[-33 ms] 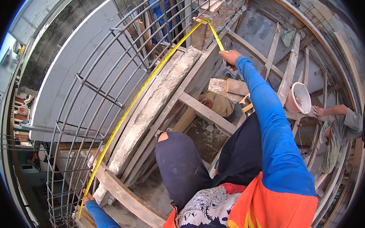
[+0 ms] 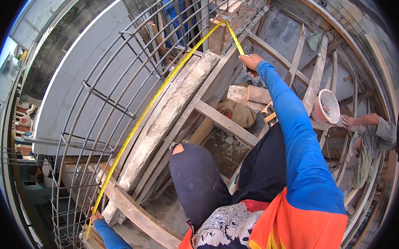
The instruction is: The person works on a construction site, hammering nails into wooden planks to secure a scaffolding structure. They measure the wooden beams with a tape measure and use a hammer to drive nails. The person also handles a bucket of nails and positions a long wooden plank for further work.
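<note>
A yellow measuring tape [image 2: 139, 120] is pulled out along a steel rebar cage [image 2: 90, 87]. At the lower left, my left hand [image 2: 96, 215] pinches the tape close to its end, beside the bars. The blade runs up to a small wood piece at the top of a post [image 2: 217, 38], bends sharply there and comes down to my right hand [image 2: 251, 62]. My right fingers are closed round the tape's dark case, which they mostly hide. Between the cage and my knees lies a rough concrete ledge [image 2: 168, 118].
Wooden formwork boards [image 2: 226, 122] cross below me. A cloth sack [image 2: 241, 113] and wood blocks lie near my knees. At right stand a white bucket [image 2: 326, 107] and another person's bare foot [image 2: 350, 122]. Someone in blue trousers [image 2: 172, 13] is behind the cage. A grey block wall [image 2: 88, 75] rises at left.
</note>
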`<act>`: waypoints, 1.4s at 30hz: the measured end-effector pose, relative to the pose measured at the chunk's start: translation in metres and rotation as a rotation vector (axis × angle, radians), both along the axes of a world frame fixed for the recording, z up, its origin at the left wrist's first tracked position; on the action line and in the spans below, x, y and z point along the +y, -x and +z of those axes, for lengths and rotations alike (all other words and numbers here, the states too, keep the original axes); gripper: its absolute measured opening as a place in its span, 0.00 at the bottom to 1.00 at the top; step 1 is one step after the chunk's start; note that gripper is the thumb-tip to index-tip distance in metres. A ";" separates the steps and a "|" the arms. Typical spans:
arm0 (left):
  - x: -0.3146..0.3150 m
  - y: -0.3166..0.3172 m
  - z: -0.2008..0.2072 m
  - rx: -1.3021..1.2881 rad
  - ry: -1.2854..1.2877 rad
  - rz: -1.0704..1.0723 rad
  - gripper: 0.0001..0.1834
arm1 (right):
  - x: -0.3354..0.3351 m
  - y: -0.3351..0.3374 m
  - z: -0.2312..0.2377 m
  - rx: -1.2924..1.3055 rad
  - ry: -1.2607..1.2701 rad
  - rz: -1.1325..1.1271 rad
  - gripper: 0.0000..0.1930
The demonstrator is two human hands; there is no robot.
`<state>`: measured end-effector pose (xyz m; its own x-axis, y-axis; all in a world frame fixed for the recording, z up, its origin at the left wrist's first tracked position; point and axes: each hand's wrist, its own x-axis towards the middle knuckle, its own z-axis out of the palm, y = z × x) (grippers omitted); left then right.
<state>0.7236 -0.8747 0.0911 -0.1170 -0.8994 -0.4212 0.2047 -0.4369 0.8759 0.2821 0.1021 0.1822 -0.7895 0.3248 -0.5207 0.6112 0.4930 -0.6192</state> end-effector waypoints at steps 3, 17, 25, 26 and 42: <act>-0.001 -0.003 0.008 0.009 0.026 -0.032 0.23 | -0.004 -0.001 0.003 0.027 0.040 0.009 0.25; 0.023 0.012 0.010 -0.047 -0.007 0.063 0.20 | 0.001 -0.002 0.003 0.016 0.039 -0.004 0.25; 0.010 0.006 0.007 0.033 -0.021 0.004 0.21 | 0.003 -0.006 0.007 0.036 0.043 -0.005 0.25; 0.011 0.005 0.005 0.035 -0.023 -0.005 0.21 | 0.004 -0.009 0.009 0.036 0.039 -0.003 0.25; 0.060 -0.012 0.042 0.086 -0.001 0.001 0.23 | 0.050 -0.049 0.025 0.029 0.062 0.073 0.25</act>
